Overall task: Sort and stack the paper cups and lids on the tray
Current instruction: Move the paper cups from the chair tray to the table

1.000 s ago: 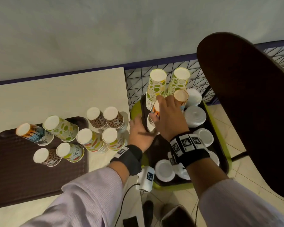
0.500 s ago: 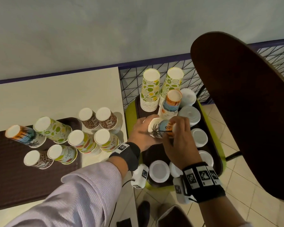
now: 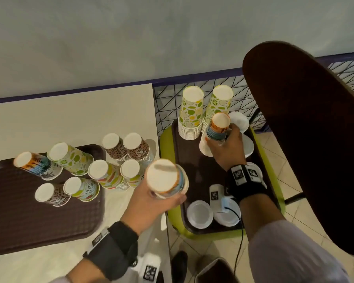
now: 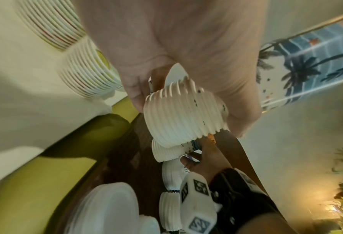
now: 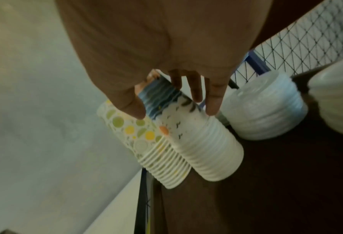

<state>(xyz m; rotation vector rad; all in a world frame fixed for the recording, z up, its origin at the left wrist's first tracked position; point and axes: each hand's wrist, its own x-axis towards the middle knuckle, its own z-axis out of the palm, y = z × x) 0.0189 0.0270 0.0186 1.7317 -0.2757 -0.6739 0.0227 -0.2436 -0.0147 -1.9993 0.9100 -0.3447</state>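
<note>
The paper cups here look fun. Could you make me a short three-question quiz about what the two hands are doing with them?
1. True or false: the left hand holds a stack of palm-print cups lifted off the tray.
2. What does the right hand grip? A) a white lid B) the palm-print stack standing on the chair tray C) nothing
3. Fill in: the cups on the table tray stand with their bases facing ____.

Key: 1 true; 2 B; 3 up.

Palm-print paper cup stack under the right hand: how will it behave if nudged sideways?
Likely tips: the tall palm-print paper cup stack stands on a narrow base. Probably light, thin paper. The right hand holds it near the top, where pushing gives most leverage.
</note>
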